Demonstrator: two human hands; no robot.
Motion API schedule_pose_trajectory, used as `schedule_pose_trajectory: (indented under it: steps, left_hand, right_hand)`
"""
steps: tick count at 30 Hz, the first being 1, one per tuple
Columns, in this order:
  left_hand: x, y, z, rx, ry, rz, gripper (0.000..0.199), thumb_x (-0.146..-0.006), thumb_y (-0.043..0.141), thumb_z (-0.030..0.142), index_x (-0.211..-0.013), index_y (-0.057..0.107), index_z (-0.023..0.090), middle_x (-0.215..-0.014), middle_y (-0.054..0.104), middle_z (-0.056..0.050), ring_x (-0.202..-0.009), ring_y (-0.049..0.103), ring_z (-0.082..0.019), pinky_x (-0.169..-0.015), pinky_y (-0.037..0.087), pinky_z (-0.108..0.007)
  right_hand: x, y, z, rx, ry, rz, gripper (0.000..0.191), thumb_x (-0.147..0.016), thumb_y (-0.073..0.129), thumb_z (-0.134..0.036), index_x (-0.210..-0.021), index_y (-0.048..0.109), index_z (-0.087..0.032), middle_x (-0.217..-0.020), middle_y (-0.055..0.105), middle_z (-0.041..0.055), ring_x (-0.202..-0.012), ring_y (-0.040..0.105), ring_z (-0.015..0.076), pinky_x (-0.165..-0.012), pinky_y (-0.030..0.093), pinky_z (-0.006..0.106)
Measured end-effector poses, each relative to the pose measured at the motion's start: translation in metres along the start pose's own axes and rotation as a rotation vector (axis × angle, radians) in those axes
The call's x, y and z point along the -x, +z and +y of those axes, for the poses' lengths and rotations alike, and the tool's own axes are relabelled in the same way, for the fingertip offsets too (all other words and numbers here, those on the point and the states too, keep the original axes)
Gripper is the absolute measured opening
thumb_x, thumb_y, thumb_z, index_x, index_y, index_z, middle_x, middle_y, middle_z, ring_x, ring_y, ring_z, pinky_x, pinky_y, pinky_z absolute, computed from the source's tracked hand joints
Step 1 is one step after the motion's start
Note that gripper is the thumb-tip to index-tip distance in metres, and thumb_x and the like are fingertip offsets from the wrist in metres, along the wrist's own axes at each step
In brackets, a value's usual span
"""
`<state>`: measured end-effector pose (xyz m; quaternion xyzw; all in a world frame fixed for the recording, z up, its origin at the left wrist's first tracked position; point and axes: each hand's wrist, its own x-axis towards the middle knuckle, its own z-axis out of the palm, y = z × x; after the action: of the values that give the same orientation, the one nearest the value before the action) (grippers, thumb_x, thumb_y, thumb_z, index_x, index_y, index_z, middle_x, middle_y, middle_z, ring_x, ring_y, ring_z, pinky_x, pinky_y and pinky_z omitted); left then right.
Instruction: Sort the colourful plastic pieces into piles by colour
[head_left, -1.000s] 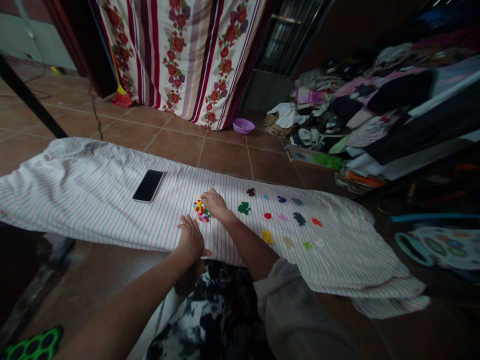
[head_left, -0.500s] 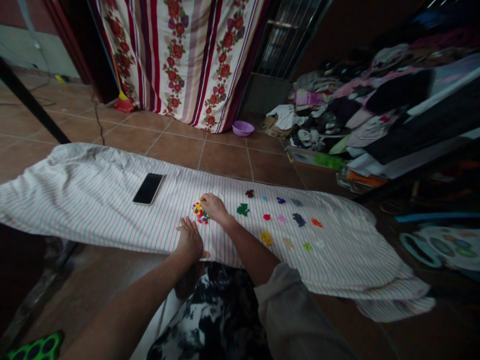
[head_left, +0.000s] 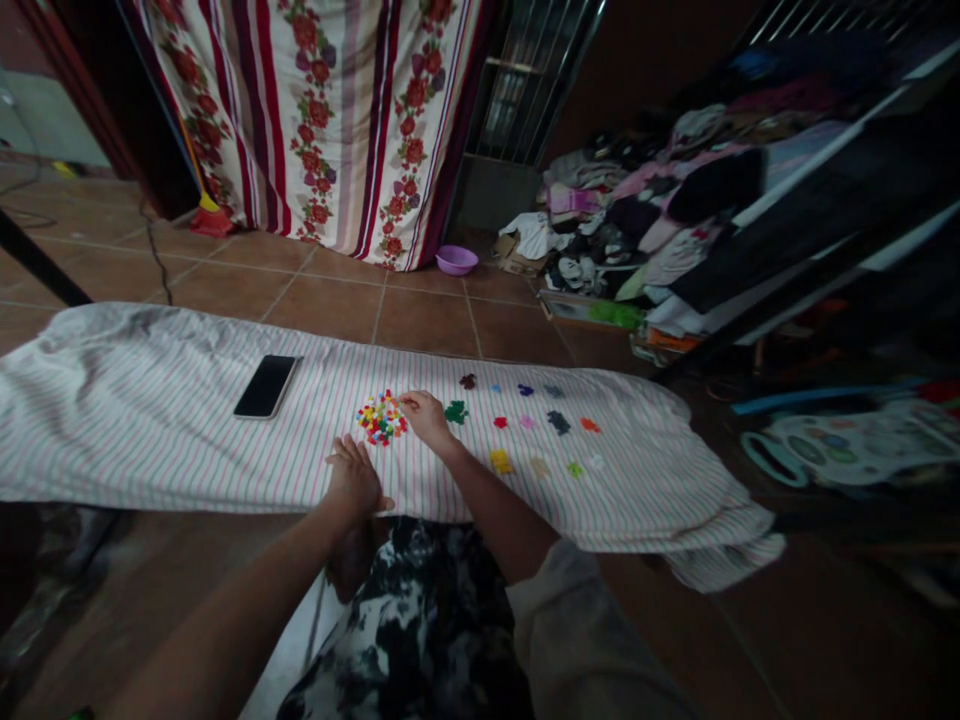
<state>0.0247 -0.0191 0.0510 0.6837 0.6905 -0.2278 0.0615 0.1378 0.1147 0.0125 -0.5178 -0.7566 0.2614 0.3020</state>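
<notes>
A mixed pile of small colourful pieces [head_left: 382, 420] lies on the striped cloth [head_left: 180, 440]. My right hand [head_left: 427, 418] is at the pile's right edge, fingertips pinched together; whatever is between them is too small to make out. Just below the pile, my left hand [head_left: 355, 476] rests on the cloth with its fingers apart, holding nothing. To the right are small single-colour heaps, among them green [head_left: 456, 411], brown [head_left: 468, 381], red [head_left: 500, 423], yellow [head_left: 501, 461], dark grey [head_left: 558, 422] and orange [head_left: 590, 425].
A black-screened phone [head_left: 267, 386] lies on the cloth left of the pile. Beyond the cloth, a purple basin [head_left: 457, 261] stands on the tiled floor near a floral curtain [head_left: 345, 120]. Clothes [head_left: 637, 210] are heaped at the back right.
My right hand has moved from over the pile to its right edge, uncovering more pieces. The whole view has shifted, so the cloth and phone appear further left. My left hand stays below the pile.
</notes>
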Motion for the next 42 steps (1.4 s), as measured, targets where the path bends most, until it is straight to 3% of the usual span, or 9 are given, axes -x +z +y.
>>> schedule_pose_trajectory:
  steps: [11, 19, 26, 33, 42]
  left_hand:
    - [0.001, 0.011, -0.005, 0.005, 0.026, 0.052, 0.104, -0.074, 0.047, 0.066, -0.139, 0.023, -0.012, -0.141, 0.023, -0.043, -0.132, 0.026, -0.055, -0.094, 0.036, -0.055]
    - [0.001, 0.007, -0.004, 0.026, 0.000, 0.016, 0.107, -0.072, 0.049, 0.065, -0.139, 0.020, -0.013, -0.144, 0.019, -0.042, -0.134, 0.022, -0.054, -0.095, 0.036, -0.052]
    - [-0.002, 0.012, -0.006, 0.049, -0.003, 0.039, 0.107, -0.070, 0.047, 0.064, -0.139, 0.022, -0.013, -0.144, 0.022, -0.041, -0.134, 0.023, -0.054, -0.094, 0.037, -0.053]
    - [-0.001, 0.009, -0.005, 0.031, 0.009, 0.027, 0.104, -0.071, 0.047, 0.063, -0.139, 0.024, -0.013, -0.142, 0.027, -0.040, -0.132, 0.028, -0.053, -0.093, 0.038, -0.051]
    - [0.005, 0.003, -0.003, -0.039, -0.001, -0.001, 0.101, -0.076, 0.043, 0.061, -0.140, 0.021, -0.013, -0.143, 0.026, -0.041, -0.132, 0.029, -0.050, -0.093, 0.038, -0.047]
  right_hand:
    - [0.036, -0.056, 0.029, 0.036, 0.056, 0.056, 0.022, -0.083, 0.052, -0.016, -0.096, 0.068, -0.022, -0.095, 0.066, 0.0030, -0.085, 0.062, 0.0120, -0.082, 0.048, 0.025]
    - [0.068, -0.122, 0.076, -0.075, 0.165, 0.259, 0.023, -0.079, 0.051, -0.025, -0.095, 0.065, -0.018, -0.090, 0.068, 0.0036, -0.077, 0.063, 0.0125, -0.074, 0.050, 0.025]
    - [0.116, -0.172, 0.114, 0.040, 0.337, 0.419, 0.027, -0.076, 0.048, -0.029, -0.089, 0.070, -0.020, -0.084, 0.070, 0.0031, -0.077, 0.063, 0.0167, -0.076, 0.050, 0.029]
    - [0.152, -0.173, 0.126, 0.229, 0.415, 0.399, 0.032, -0.078, 0.044, -0.024, -0.092, 0.072, -0.016, -0.088, 0.071, 0.0083, -0.084, 0.063, 0.0189, -0.079, 0.047, 0.028]
    - [0.159, -0.160, 0.133, 0.334, 0.447, 0.356, 0.033, -0.079, 0.043, -0.015, -0.095, 0.071, -0.017, -0.095, 0.071, 0.0072, -0.092, 0.062, 0.0190, -0.087, 0.045, 0.028]
